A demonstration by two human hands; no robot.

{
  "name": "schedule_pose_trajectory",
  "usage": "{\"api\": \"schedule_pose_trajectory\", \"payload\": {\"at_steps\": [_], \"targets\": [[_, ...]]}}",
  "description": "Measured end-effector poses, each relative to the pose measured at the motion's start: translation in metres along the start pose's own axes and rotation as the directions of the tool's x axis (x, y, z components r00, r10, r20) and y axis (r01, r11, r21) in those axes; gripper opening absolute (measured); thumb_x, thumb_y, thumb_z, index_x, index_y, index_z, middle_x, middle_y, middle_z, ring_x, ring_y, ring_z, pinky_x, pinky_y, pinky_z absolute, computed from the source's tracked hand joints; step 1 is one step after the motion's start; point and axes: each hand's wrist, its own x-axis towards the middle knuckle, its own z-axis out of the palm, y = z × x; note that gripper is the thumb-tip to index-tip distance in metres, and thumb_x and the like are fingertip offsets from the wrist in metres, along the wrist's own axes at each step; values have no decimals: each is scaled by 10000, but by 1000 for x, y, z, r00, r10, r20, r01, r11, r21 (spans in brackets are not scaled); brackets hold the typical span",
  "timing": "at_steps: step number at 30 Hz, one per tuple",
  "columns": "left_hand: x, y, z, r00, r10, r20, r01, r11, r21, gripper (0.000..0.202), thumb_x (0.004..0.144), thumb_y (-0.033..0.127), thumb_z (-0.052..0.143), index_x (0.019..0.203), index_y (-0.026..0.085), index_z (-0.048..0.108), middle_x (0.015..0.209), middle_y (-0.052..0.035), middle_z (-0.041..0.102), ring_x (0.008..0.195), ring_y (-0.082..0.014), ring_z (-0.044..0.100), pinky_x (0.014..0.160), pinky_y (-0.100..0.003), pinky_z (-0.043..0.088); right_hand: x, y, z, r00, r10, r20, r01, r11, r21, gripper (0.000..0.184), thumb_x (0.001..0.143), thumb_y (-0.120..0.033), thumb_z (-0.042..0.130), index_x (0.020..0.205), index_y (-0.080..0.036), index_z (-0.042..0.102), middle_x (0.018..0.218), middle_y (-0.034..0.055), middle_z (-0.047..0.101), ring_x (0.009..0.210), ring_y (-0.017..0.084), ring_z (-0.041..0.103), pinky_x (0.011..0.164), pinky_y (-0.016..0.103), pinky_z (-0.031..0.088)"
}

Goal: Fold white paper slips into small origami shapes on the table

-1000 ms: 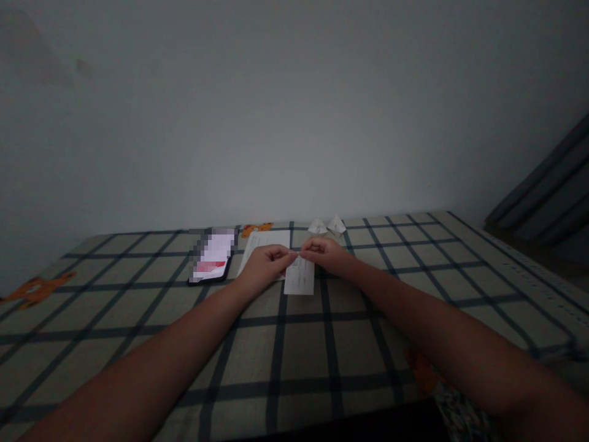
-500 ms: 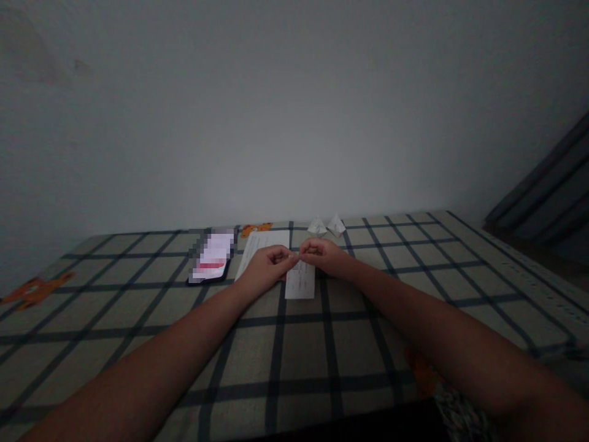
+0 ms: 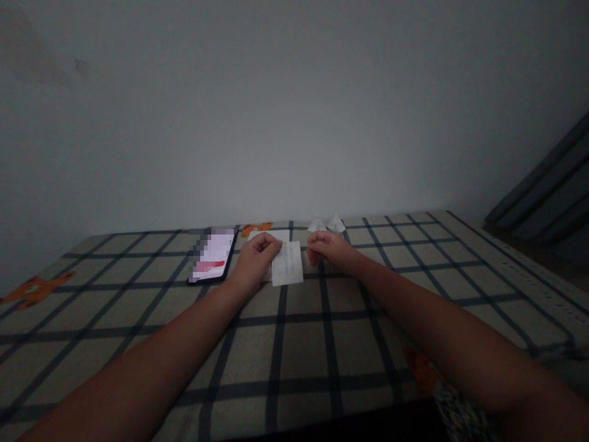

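My left hand (image 3: 254,259) pinches a small white slip of paper (image 3: 288,264) by its upper left corner and holds it just above the checked cloth. A larger white sheet (image 3: 278,236) lies flat behind that hand, mostly covered by it. My right hand (image 3: 326,248) rests a little to the right of the slip with its fingers curled in, apart from the paper. I cannot make out whether anything is in those fingers.
A phone (image 3: 212,256) with a lit screen lies left of my left hand. Two small folded white paper shapes (image 3: 326,224) stand near the wall behind my right hand. The checked cloth (image 3: 294,344) covers the surface; a dark object (image 3: 547,196) leans at far right.
Both hands pinched the slip's top edge together before. Now my right hand has let go and moved right, and my left hand has carried the slip left and slightly up.
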Motion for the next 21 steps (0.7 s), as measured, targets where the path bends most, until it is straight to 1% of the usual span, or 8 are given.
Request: {"api": "schedule_pose_trajectory", "payload": {"at_steps": [2,5,7,10,13,17,21], "targets": [[2,0,-1,1000,-4,-6,4,1000,-9,181,690,320,618,676,165,525,580,33,534,506,-94,488,487,-211,366,0,-1,0,1000,0,-29,1,1000,27,100,736,-255,497,715,-165,457,621,-10,559,532,95,535,541,238,436],[1,1,0,999,10,42,-11,1000,22,192,711,338,605,671,161,540,530,36,516,464,-83,453,473,-208,342,1,-1,4,998,12,-62,-9,999,53,129,738,-289,507,758,-175,451,606,-23,547,518,92,521,519,229,422],[0,2,1,997,33,69,-36,998,44,190,726,340,599,686,159,558,494,42,496,449,-76,435,473,-205,333,1,-1,6,997,4,-73,-1,999,39,155,738,-312,516,797,-175,473,596,-33,534,519,88,508,507,218,403],[-1,4,2,997,36,74,-40,998,56,192,730,344,605,720,153,583,490,39,500,460,-77,447,490,-205,348,1,-1,5,996,-52,-71,51,998,-25,181,730,-331,537,783,-159,524,620,-27,531,558,87,499,531,218,395],[0,4,2,995,-16,96,15,1000,12,225,725,372,605,740,148,592,537,24,533,476,-85,472,497,-215,379,-1,-4,4,994,-69,-90,63,995,-71,191,723,-333,549,762,-146,546,641,-20,533,580,87,491,560,227,392],[1,1,2,986,-87,141,97,993,-63,281,736,417,573,728,137,595,583,-1,553,502,-98,501,505,-229,409,-2,-10,5,984,-57,-169,43,995,-87,200,717,-341,550,712,-141,530,599,-28,498,552,82,458,542,227,369],[0,1,3,982,-123,145,130,991,-40,273,718,399,596,799,140,613,573,5,549,494,-97,493,496,-223,402,0,-8,4,966,-83,-246,71,996,-59,204,713,-351,549,710,-152,506,582,-39,472,526,72,433,510,213,351]]}}
